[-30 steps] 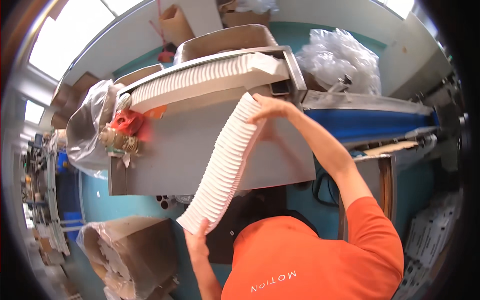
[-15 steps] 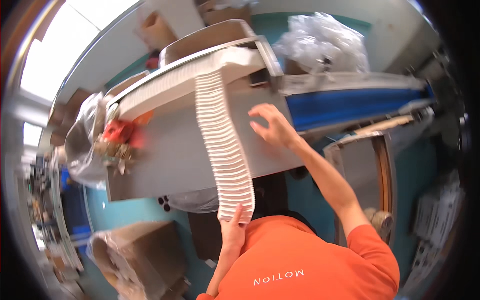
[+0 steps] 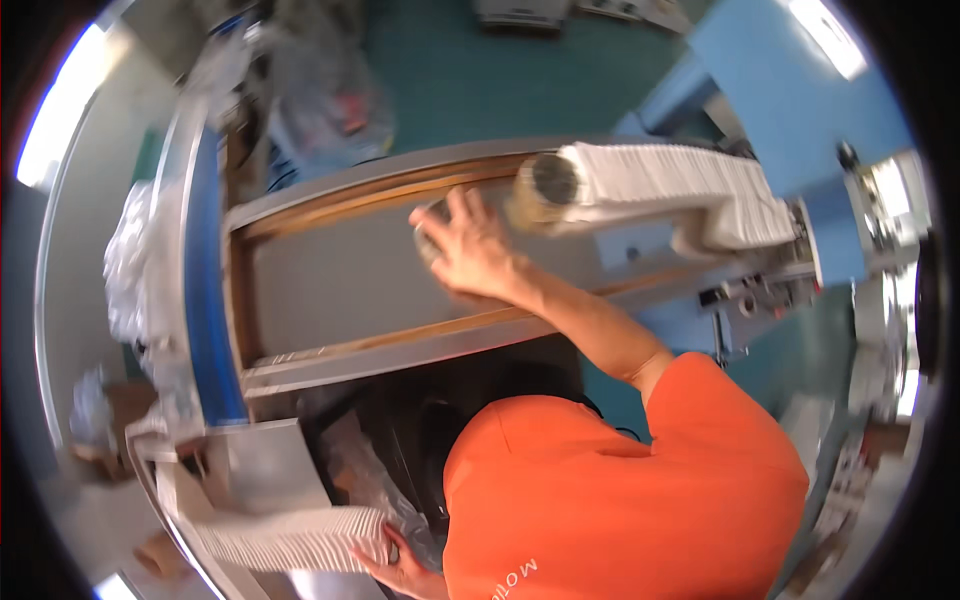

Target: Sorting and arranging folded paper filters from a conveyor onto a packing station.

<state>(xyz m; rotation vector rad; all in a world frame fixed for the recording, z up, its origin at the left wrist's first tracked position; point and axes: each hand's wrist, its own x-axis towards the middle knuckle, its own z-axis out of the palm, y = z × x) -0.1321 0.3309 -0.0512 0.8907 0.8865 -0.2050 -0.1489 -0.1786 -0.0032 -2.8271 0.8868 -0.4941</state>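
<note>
My right hand (image 3: 470,255) reaches out over a grey metal trough (image 3: 330,290) with wooden side rails. Its fingers are spread, and a small round object (image 3: 428,240), too blurred to identify, lies under the fingertips. Just right of that hand, a long stack of white paper cups (image 3: 660,180) lies on its side with its open end facing the hand. At the lower edge, my left hand (image 3: 400,562) grips the end of a second white cup stack (image 3: 300,540), which stretches out to the left. My orange sleeve and shoulder (image 3: 620,490) fill the lower right.
A blue belt edge (image 3: 205,290) runs along the trough's left side. Clear plastic bags (image 3: 130,260) lie left of it, and more lie at the top (image 3: 320,100). A blue machine housing (image 3: 790,110) with metal fittings stands on the right. The floor is teal.
The view has swung round sharply. My left hand has carried a cup stack down to the lower left. My right hand has let go and moved onto the grey trough.
</note>
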